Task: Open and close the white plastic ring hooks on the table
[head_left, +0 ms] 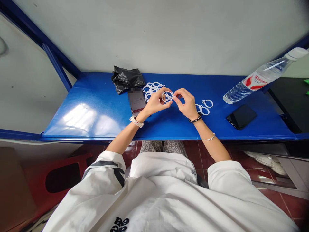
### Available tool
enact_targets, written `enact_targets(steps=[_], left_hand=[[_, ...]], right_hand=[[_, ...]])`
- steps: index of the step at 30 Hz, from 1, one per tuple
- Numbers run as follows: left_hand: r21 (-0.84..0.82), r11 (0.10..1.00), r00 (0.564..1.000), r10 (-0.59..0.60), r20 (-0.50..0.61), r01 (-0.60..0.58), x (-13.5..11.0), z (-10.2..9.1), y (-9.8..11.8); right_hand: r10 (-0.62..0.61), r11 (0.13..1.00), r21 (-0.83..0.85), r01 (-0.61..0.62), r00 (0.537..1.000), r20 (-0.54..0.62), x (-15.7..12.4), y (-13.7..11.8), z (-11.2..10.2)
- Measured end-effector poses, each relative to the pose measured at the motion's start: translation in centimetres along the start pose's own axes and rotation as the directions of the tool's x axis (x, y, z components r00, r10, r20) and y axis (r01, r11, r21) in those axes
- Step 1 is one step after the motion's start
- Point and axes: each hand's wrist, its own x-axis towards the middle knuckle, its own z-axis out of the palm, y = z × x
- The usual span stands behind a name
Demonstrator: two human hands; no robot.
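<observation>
A white plastic ring [162,97] is held up above the middle of the blue table. My left hand [156,102] grips it, thumb below and fingers above. At the ring's right side my right hand [185,102] pinches the same ring with thumb and forefinger. Behind my left hand lies a pile of white rings [151,87], partly covered by that hand. A few more white rings [205,111] lie to the right of my right wrist. The fine shape where my fingertips meet is too small to make out.
A phone with a lit screen [137,100] lies left of my left hand, below a crumpled black plastic bag [127,78]. On the right stand a water bottle [257,79] and a dark phone [242,116]. A wall backs the blue table [116,125].
</observation>
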Motion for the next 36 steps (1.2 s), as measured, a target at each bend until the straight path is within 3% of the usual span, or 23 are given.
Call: enact_targets(steps=[9,18,22,29,36], left_hand=[[0.085,0.995,0.998,0.053,-0.025,-0.051,-0.3,0.3,0.1],[0.158,0.987,1.0,0.016,-0.016,-0.014,-0.1,0.2,-0.2],[0.268,0.963,1.0,-0.018,0.01,0.015,0.2,-0.1,-0.4],[0.512,0.857,0.991,-0.112,0.076,0.057,0.4,0.0,-0.5],[0.565,0.824,0.999,-0.038,-0.025,0.046,0.6,-0.5,-1.9]], right_hand=[[-0.031,0.999,-0.012,0.031,0.999,0.034,0.1,0.1,0.0],[0.044,0.999,-0.013,-0.043,0.997,0.065,0.1,0.1,0.0],[0.063,0.995,-0.079,-0.056,0.994,0.088,0.1,0.5,0.2],[0.234,0.934,-0.302,-0.191,0.966,0.112,0.3,2.8,-0.8],[0.397,0.84,-0.411,-0.353,0.917,0.024,0.3,5.6,-3.4]])
